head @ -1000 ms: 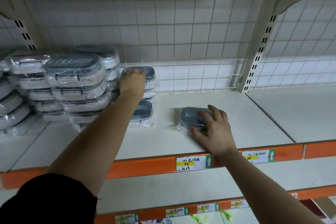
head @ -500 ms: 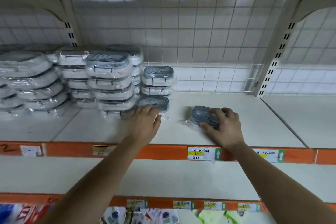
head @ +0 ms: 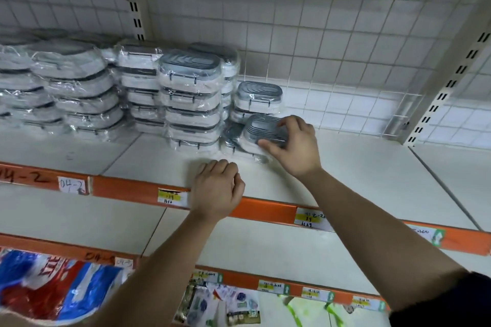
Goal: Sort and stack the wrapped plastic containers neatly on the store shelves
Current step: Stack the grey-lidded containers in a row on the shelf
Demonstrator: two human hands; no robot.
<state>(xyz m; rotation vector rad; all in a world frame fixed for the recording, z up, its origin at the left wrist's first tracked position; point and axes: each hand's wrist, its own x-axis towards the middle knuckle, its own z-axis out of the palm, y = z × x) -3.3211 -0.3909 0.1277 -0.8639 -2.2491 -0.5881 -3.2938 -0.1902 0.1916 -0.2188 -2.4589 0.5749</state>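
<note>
Right hand (head: 295, 147) is clamped on one container (head: 261, 129), thumb on the near side and fingers over the grey lid. The container sits tilted, mid-shelf, with its left end overlapping a low unit (head: 230, 138) lying on the shelf (head: 358, 167). I can't confirm contact between them.

Just behind, a pair (head: 259, 97) is stacked two high near the back grid (head: 318, 48). The tall stacks (head: 191, 98) start just left of both and run to the left edge, set back from the front edge.

Left hand (head: 216, 188) has its fingers curled in and grips nothing. It rests on the shelf's front edge over the orange strip (head: 265, 211), just beside a price tag (head: 170, 197).

Bare board runs from the held container right to the post (head: 446, 87) at the back right corner. A narrower bare band lies along the front edge ahead of the stacks.
</note>
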